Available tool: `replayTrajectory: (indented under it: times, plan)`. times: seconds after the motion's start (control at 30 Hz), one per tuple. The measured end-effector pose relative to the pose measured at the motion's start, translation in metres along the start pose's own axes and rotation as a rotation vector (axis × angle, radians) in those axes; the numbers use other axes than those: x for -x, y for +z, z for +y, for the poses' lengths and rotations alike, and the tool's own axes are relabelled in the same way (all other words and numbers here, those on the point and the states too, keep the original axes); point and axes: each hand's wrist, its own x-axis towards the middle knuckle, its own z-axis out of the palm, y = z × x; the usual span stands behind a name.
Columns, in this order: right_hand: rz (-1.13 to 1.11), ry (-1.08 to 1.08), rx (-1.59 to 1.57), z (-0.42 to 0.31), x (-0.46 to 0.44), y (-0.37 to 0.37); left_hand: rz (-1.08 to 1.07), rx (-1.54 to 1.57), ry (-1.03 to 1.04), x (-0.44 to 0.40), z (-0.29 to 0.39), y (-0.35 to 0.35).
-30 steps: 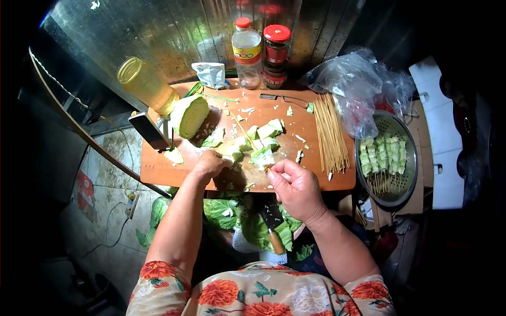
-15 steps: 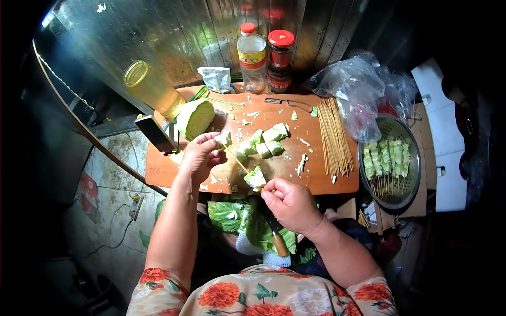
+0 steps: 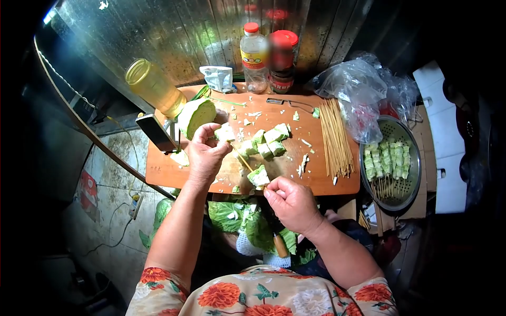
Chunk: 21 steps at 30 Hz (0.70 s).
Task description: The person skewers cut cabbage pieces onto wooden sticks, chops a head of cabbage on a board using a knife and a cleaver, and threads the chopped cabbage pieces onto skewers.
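My left hand (image 3: 206, 152) pinches a cut piece of cabbage (image 3: 225, 132) at the upper tip of a wooden skewer (image 3: 241, 158). The skewer's lower end is in the closed fingers of my right hand (image 3: 287, 203), with one cabbage piece (image 3: 259, 177) threaded just above them. Beyond the skewer, several cabbage chunks (image 3: 271, 141) lie on the orange-brown board (image 3: 311, 176). A cut cabbage half (image 3: 196, 117) rests at the board's left. Many bare skewers (image 3: 335, 138) are piled along its right side.
Right of the board, a metal colander (image 3: 396, 202) holds several filled skewers, near plastic bags (image 3: 354, 87). Behind are a clear bottle (image 3: 254, 60), red-lidded jars (image 3: 283, 58) and a peeler (image 3: 279, 101). A yellow-liquid jar (image 3: 158, 92) and phone (image 3: 156, 132) stand left. Below are leaves (image 3: 226, 216) and a wooden handle (image 3: 280, 245).
My left hand has moved up from the board with a cabbage piece and brought it to the skewer's tip. My right hand has drawn the skewer lower, away from the chunks.
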Motion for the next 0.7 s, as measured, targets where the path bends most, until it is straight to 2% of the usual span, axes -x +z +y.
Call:
replayTrajectory:
  times: [0.17, 0.23, 0.53, 0.6, 0.7]
  plan:
    - [0.011, 0.010, -0.044, 0.007, 0.001, 0.003, -0.039, 0.105, -0.055, 0.005, 0.010, 0.004]
    - [0.023, 0.011, -0.073, 0.009, 0.002, 0.004, -0.071, 0.181, -0.136, 0.007, 0.013, 0.006]
    - [0.097, -0.025, -0.075, 0.012, 0.005, 0.008, -0.162, 0.258, -0.175, 0.018, 0.032, 0.013]
    - [0.167, -0.123, -0.121, 0.014, 0.000, 0.010, -0.282, 0.283, -0.246, 0.030, 0.033, 0.020]
    - [0.134, -0.079, -0.189, 0.019, -0.003, 0.008, -0.303, 0.314, -0.227, 0.041, 0.035, 0.030]
